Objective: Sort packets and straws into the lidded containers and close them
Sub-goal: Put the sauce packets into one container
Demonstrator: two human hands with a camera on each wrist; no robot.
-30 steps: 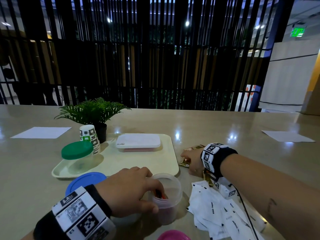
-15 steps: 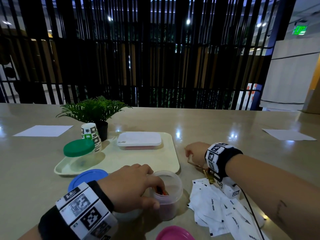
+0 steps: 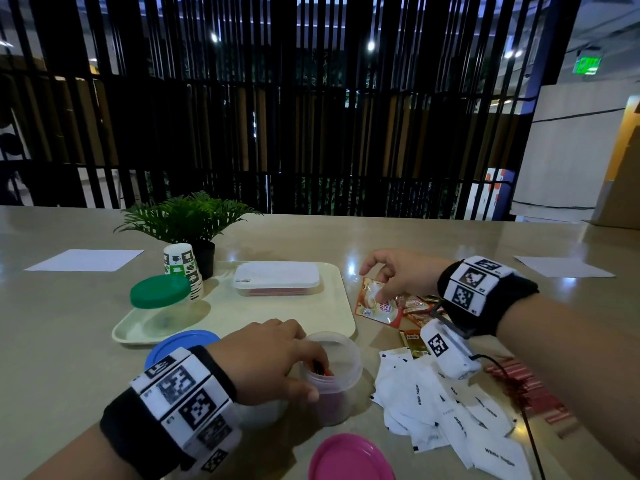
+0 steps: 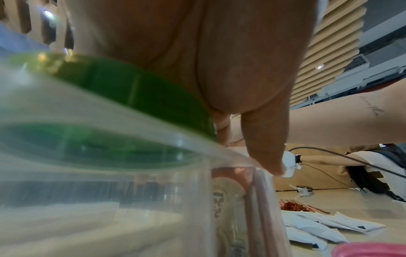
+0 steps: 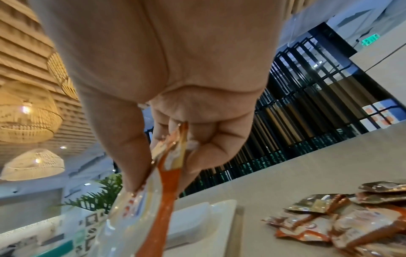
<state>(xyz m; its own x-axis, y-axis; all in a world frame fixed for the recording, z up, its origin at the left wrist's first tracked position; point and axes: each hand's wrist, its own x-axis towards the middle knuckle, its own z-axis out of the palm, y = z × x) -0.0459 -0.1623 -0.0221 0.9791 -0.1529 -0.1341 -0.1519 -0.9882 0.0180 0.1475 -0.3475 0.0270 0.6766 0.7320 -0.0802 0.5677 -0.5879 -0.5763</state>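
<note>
Head view downward; wrist views close-up.

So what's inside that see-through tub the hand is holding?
The left hand grips the open clear tub. Something red-orange shows inside; the fingers and cloudy wall hide the rest.

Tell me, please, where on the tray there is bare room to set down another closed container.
The tray is bare along its near edge and right side, between the green-lidded jar and the white-lidded box. Its far left corner is crowded by the jar and paper cups.
</note>
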